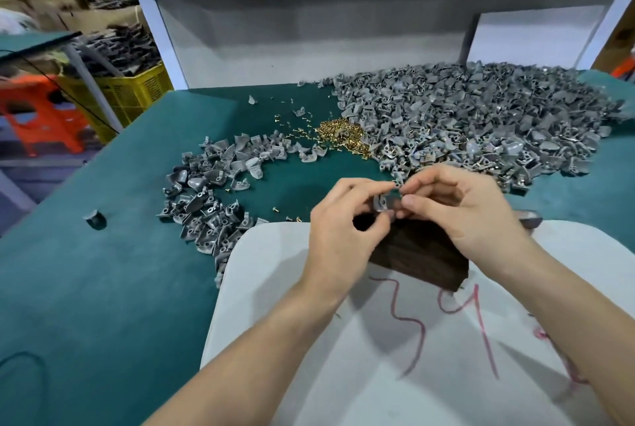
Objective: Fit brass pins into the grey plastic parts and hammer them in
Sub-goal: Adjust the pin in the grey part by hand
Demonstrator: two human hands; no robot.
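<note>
My left hand point(347, 219) pinches a grey plastic part point(382, 201) above a dark wooden block point(422, 257). My right hand point(464, 209) meets it from the right, its fingertips pinched at the part; any pin between them is too small to see. A heap of brass pins point(340, 135) lies on the green table further back. A big pile of grey parts point(481, 119) spreads to the right, and a smaller pile point(213, 192) curves round on the left. A dark hammer head point(531, 221) pokes out behind my right wrist.
The wooden block sits on a pale board point(395, 357) marked with red numbers at the table's point(86, 288) near edge. A few loose pins point(292, 218) lie by the board. A yellow crate point(137, 88) and orange stool point(41, 116) stand off to the left.
</note>
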